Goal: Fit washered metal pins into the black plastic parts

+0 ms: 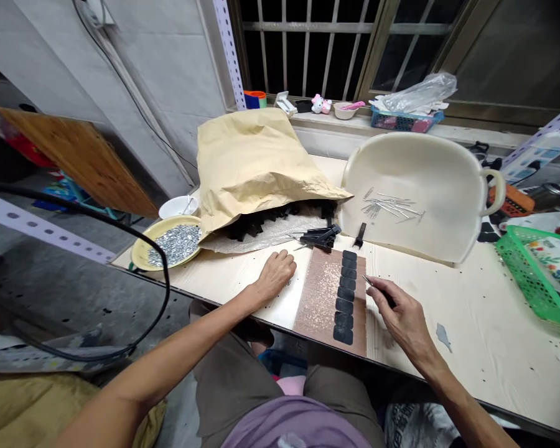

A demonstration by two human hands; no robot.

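My right hand (401, 314) grips a slim pointed tool (386, 297) with a dark handle and a metal tip. Its tip points left, at the edge of a brown board (320, 305). Along that board's right side runs a column of several black rounded pads (345, 292). Resting on the table left of the board, my left hand (276, 277) has its fingers curled in; what they hold, if anything, is hidden. Tiny shiny bits lie beside its fingers. Beyond the board are a small bundle of black parts with metal pins (321, 238) and a single black forked piece (360, 235).
A large paper sack (261, 162) spills black pieces at the back. A yellow bowl (142, 246) of small metal parts stands left, by a white bowl (177, 206). A cream basin (420, 168) holding metal pins and a green basket (522, 274) are on the right.
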